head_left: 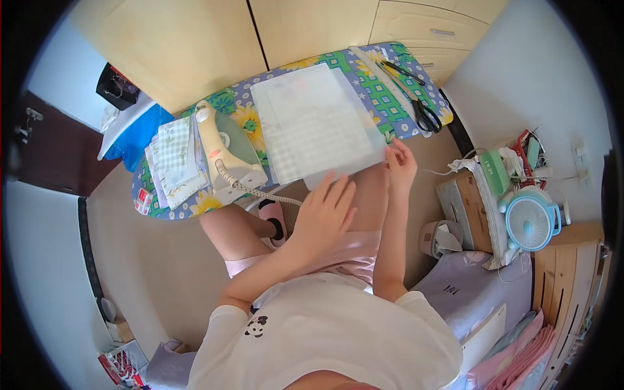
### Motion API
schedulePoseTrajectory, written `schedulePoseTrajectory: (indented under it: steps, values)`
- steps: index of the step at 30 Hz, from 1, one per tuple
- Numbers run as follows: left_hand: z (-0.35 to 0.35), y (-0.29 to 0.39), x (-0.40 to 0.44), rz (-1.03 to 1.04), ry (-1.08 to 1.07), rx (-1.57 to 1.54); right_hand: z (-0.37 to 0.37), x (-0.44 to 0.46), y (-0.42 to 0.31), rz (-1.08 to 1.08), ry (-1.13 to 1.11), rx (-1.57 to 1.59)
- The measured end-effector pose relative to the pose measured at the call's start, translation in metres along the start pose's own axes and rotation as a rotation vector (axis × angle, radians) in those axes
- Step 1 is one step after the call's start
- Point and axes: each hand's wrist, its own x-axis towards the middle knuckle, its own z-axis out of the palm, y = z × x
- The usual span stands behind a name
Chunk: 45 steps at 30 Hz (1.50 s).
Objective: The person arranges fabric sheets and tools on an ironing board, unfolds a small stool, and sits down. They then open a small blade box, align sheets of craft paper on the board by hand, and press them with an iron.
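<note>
A stack of translucent white sheets (318, 117) lies on the flowered ironing board (247, 120). My right hand (400, 162) is at the sheets' lower right corner, its thumb and index finger pinched on the edge. Over the near edge of the sheets is my left hand (325, 211), fingers spread and nothing held. To the left of the sheets rests a cream iron (218, 143) with a coiled cord. Checked and printed cloth pieces (175, 156) lie farther left. At the right end are black scissors (422, 114) and a clear ruler (383, 78).
A small red and white box (143, 201) sits at the board's left end. On the right, a blue fan (530, 220) and a green box (495, 172) stand on a cluttered stand, with a waste bin (442, 238) below. Cabinets (312, 32) stand behind the board.
</note>
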Motion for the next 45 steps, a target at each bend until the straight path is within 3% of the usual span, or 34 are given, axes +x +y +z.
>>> schedulePoseTrajectory:
  steps: [2,4,11,16,18,20,22,26,28,34,36,38,40,43,45]
  values:
    - [0.016,-0.013,0.006,-0.093,-0.065,0.116,-0.020,0.000,0.001,-0.021,0.023,0.007]
    - [0.033,-0.031,0.008,-0.174,-0.153,0.482,-0.056,-0.003,0.013,0.000,0.153,-0.201]
    - [0.043,-0.057,0.022,-0.166,-0.172,0.446,-0.227,-0.054,0.088,0.150,0.462,-0.222]
    - [0.030,-0.065,0.029,-0.165,-0.009,0.223,-0.392,-0.118,0.250,0.085,0.738,-0.666]
    - [0.030,-0.068,0.031,-0.206,0.029,0.183,-0.431,-0.150,0.300,0.219,0.842,-0.704]
    - [0.029,-0.068,0.033,-0.247,0.057,0.151,-0.393,-0.174,0.277,0.466,1.039,-0.313]
    - [0.028,-0.065,0.037,-0.421,0.077,0.111,-0.379,-0.198,0.280,0.632,1.209,-0.194]
    - [0.023,-0.059,0.043,-0.502,-0.031,0.115,-0.363,-0.204,0.264,0.774,1.155,-0.341]
    - [0.026,-0.059,0.040,-0.332,-0.006,0.179,-0.341,-0.216,0.250,0.856,1.116,-0.437]
    - [0.040,-0.062,0.040,-0.208,0.094,0.325,-0.262,-0.175,0.202,1.072,0.973,-0.713]
    - [0.035,-0.055,0.044,-0.243,0.101,0.215,-0.265,-0.158,0.224,0.617,0.936,-0.428]
    - [0.020,-0.043,0.052,-0.280,0.112,0.106,-0.253,-0.127,0.221,0.357,0.846,-0.236]
    - [-0.009,-0.023,0.059,-0.254,0.206,-0.291,-0.196,-0.100,0.153,0.165,0.688,-0.276]
    - [-0.067,-0.011,0.051,-0.196,0.386,-0.268,-0.119,-0.069,0.076,-0.075,0.437,-0.081]
    - [-0.110,-0.009,0.022,-0.301,0.650,-0.046,-0.054,-0.056,0.015,-0.133,0.164,-0.011]
